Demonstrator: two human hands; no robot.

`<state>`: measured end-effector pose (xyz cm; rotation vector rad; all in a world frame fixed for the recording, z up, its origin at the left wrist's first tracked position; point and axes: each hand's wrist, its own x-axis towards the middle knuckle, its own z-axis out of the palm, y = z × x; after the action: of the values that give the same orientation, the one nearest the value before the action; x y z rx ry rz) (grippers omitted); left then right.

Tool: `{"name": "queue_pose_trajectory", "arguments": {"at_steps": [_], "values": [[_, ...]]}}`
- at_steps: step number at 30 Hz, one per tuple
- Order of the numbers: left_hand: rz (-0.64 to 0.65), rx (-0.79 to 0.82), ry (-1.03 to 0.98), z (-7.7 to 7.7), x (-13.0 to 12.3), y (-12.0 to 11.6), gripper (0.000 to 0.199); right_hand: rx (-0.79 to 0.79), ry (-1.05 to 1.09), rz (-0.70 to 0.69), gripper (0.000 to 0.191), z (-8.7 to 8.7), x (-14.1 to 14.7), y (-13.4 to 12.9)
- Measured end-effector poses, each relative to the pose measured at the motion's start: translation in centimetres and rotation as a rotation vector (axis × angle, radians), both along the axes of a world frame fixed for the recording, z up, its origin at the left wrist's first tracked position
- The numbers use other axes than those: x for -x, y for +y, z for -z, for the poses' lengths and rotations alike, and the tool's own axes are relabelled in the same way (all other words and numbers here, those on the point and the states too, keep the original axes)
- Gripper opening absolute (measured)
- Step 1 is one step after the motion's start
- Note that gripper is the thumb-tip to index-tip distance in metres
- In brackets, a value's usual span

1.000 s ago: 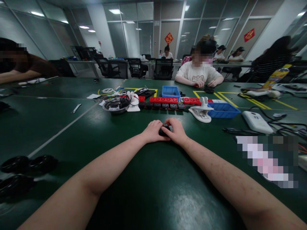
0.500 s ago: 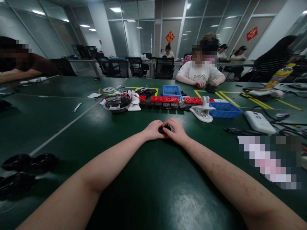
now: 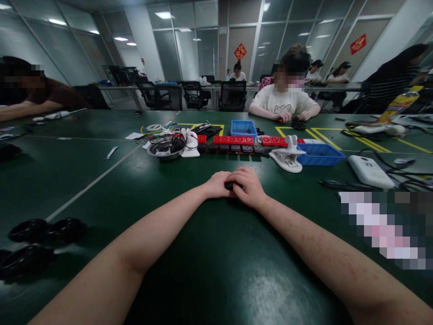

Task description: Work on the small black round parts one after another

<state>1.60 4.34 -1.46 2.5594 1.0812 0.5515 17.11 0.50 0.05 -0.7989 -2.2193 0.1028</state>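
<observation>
My left hand (image 3: 217,184) and my right hand (image 3: 250,187) meet low over the green table in the middle of the view. Between them is a small rounded black object (image 3: 230,185), mostly covered by fingers, so its kind cannot be made out. The left hand is closed around its left side. From the right, the bent fingers of my right hand press on its top and near side, and the two hands touch at the fingertips.
Beyond my hands stand a metal bowl (image 3: 165,148) of cables, red power strips (image 3: 233,140), a white clip stand (image 3: 289,158) and a blue bin (image 3: 320,155). Black cable coils (image 3: 30,262) lie at left, a white box (image 3: 370,172) at right. A co-worker (image 3: 284,99) sits opposite.
My right hand's fingers have moved further over the black object, covering more of it. The left hand stays almost where it was. The whole view has shifted slightly.
</observation>
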Motion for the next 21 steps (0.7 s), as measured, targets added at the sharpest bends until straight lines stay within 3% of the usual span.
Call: {"name": "queue_pose_trajectory", "arguments": {"at_steps": [3,10,21], "values": [[-0.020,-0.029,-0.003,-0.1,-0.1,-0.5,0.046,0.012,0.003,0.085,0.017,0.0,-0.1,0.1],[-0.089,-0.107,0.028,-0.2,-0.1,-1.1,0.049,0.067,0.021,0.231,0.034,0.5,-0.6,1.2],[-0.083,-0.107,0.047,-0.4,-0.3,-1.1,0.036,0.128,0.006,0.174,0.014,0.4,-0.4,1.1]]}}
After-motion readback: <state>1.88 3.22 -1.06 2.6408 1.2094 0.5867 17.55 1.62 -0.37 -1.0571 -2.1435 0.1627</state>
